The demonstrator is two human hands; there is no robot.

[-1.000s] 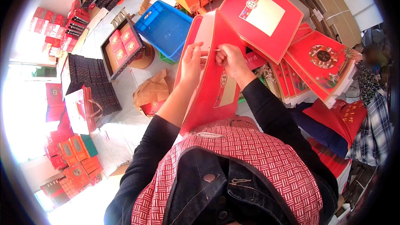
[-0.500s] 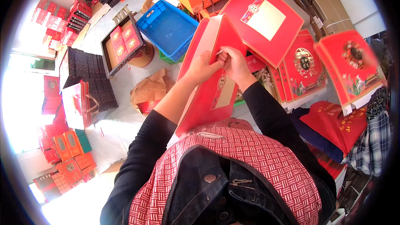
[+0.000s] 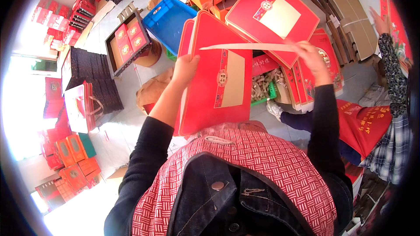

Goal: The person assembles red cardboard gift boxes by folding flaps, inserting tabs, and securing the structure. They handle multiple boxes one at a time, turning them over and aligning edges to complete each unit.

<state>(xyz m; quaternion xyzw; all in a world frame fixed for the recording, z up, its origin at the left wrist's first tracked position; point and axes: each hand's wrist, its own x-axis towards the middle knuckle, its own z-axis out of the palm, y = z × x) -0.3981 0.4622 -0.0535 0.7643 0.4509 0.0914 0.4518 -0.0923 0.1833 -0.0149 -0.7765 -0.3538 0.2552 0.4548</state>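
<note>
A red paper gift bag (image 3: 203,100) with a gold panel stands in front of me, leaning toward my apron. My left hand (image 3: 186,69) is closed on its left edge, near the top. From close to that hand a pale ribbon (image 3: 251,46) runs taut across to my right hand (image 3: 311,59), which is closed on its other end and slightly blurred. Whether the ribbon passes through a hole in the bag is too small to tell. Another flat red bag (image 3: 245,11) lies beyond, on the right.
Behind the bag stand a blue crate (image 3: 164,19) and a tray of red boxes (image 3: 131,41). Finished-looking bags with ribbon handles (image 3: 85,107) and stacked boxes (image 3: 94,74) are at left. A co-worker's hand (image 3: 379,22) reaches toward red sheets at far right; flattened cartons (image 3: 352,19) lean nearby.
My hands have parted: the right has drawn the ribbon out to the right, while the left has shifted left to the bag's edge. The co-worker's red bag moved up and right.
</note>
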